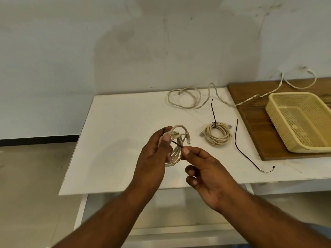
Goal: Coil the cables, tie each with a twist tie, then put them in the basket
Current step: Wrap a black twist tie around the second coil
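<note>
My left hand (154, 154) grips a small coil of beige cable (176, 149) above the white table. A dark twist tie (177, 144) crosses the coil, and my right hand (202, 167) pinches its end with thumb and forefinger. A second beige coil (217, 134) lies on the table, bound with a dark tie whose tail sticks up. An uncoiled beige cable (186, 98) sprawls at the back, running onto the wooden board. A loose black twist tie (240, 149) lies to the right. The yellow mesh basket (279, 119) sits on the board with nothing in it.
The white table (114, 140) stands against a pale wall. A brown wooden board (254, 122) covers its right end under the basket. The table's front edge is just below my hands, with the floor to the left.
</note>
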